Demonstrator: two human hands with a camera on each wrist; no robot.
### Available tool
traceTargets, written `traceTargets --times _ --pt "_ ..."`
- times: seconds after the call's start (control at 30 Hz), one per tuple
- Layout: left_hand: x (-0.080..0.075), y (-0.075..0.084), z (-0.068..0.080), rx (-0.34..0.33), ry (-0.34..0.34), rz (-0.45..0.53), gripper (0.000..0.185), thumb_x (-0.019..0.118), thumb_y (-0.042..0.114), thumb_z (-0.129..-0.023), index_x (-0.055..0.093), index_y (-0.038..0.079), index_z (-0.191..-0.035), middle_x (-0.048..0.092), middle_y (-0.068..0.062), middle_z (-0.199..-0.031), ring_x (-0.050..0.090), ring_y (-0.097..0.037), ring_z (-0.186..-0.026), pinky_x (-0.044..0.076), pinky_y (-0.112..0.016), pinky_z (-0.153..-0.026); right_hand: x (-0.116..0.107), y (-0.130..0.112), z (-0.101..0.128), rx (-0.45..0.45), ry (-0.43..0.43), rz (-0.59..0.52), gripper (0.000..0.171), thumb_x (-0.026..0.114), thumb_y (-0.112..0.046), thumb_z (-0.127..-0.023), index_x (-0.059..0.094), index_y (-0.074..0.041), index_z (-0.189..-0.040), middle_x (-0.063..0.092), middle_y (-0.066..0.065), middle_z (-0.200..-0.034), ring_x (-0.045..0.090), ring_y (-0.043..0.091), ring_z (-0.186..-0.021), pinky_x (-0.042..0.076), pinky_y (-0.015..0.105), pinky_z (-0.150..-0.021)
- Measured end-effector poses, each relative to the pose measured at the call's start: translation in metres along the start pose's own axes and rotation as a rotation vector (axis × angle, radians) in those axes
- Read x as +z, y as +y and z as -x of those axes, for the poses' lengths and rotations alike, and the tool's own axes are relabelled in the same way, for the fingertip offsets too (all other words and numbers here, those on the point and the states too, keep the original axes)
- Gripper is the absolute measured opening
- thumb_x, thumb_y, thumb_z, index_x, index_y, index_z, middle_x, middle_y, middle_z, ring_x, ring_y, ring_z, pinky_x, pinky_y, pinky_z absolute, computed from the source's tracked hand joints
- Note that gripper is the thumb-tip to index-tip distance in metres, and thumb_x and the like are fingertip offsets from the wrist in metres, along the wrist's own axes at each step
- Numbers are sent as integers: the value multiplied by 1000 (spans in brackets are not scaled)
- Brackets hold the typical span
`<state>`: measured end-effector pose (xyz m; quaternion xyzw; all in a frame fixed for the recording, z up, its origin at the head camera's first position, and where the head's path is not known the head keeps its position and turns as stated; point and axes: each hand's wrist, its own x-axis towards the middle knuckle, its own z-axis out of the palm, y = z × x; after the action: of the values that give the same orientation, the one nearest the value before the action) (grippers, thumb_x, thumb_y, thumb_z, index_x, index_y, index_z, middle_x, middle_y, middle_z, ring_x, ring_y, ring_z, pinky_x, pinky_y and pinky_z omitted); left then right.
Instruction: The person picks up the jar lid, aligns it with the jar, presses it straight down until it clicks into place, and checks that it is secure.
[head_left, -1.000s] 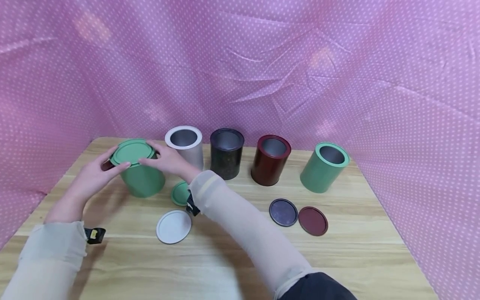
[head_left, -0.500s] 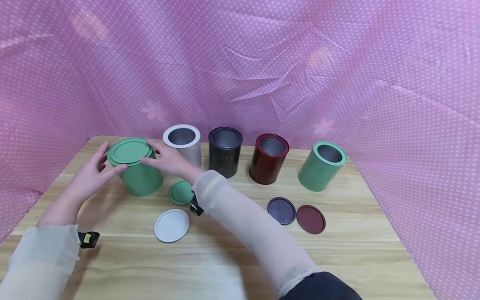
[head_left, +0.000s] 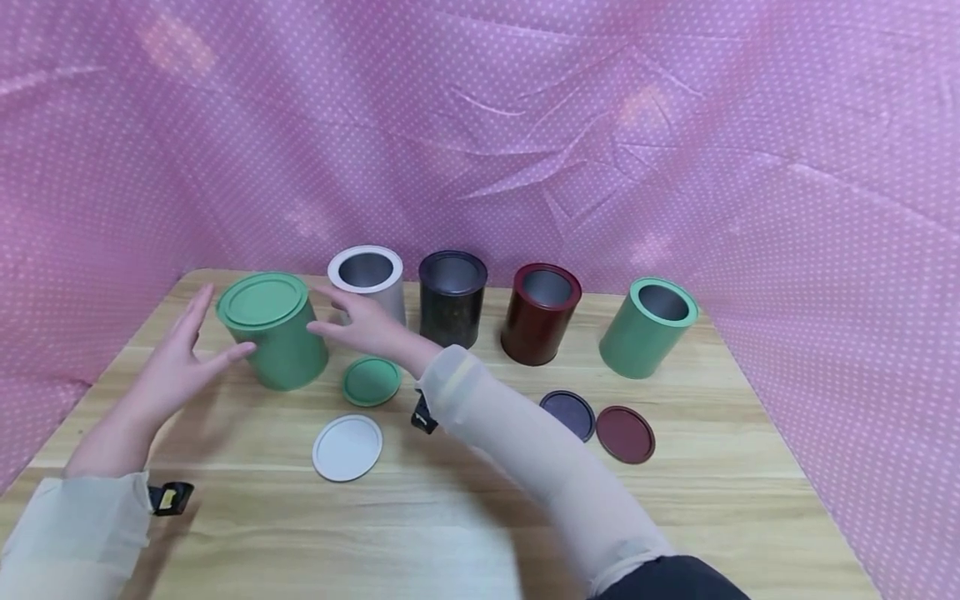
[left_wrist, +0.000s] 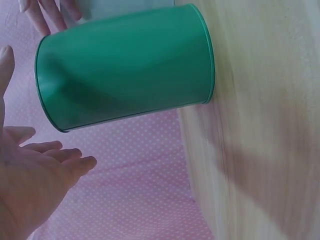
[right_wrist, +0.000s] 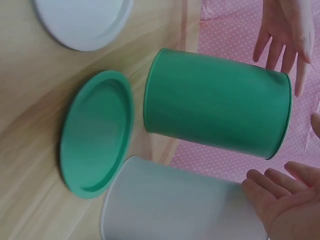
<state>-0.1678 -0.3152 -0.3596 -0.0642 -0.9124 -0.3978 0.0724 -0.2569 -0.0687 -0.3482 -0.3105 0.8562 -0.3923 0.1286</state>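
Lidded green tin [head_left: 276, 332] upright at the table's [head_left: 480, 517] far left, between two released hands.

Left hand [head_left: 171, 367] spread just left of it, fingers straight, not touching; right hand [head_left: 367, 327] relaxed just right, in front of the white tin [head_left: 369, 283], near a loose green lid [head_left: 372, 381].
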Motion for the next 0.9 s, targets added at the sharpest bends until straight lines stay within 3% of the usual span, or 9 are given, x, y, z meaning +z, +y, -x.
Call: traceTargets --times 0.27,0.47,0.67,0.9 --pt "3 5 12 37 1 -17 95 66 28 -92 -4 23 -156 -10 -13 -162 -7 -47 -145 -3 -72 -109 -4 10 14 -25 12 77 65 59 -39 -95 33 -20 -152 37 -1 -155 35 15 -143 30 27 -116" --pt "8 2 24 39 9 11 93 67 25 -92 0 32 -155 -10 -1 -162 -7 -46 -146 -5 -74 -106 -4 12 27 -39 -42 133 66 60 -39 -95 33 -17 -152 35 0 -156 31 14 -144 26 25 -118" --pt "14 1 31 86 1 24 92 68 20 -91 4 26 -156 -10 -2 -162 -7 -47 -146 -5 -77 -102 -5 15 38 -61 -55 170 67 60 -40 -95 33 -17 -152 33 1 -157 30 16 -145 25 28 -119" --pt "30 4 46 111 -3 -24 90 68 20 -91 7 21 -157 -11 -6 -162 -16 -37 -147 -7 -79 -99 2 23 52 -51 -119 203 68 61 -41 -94 34 -17 -152 29 1 -159 26 14 -146 23 26 -119"
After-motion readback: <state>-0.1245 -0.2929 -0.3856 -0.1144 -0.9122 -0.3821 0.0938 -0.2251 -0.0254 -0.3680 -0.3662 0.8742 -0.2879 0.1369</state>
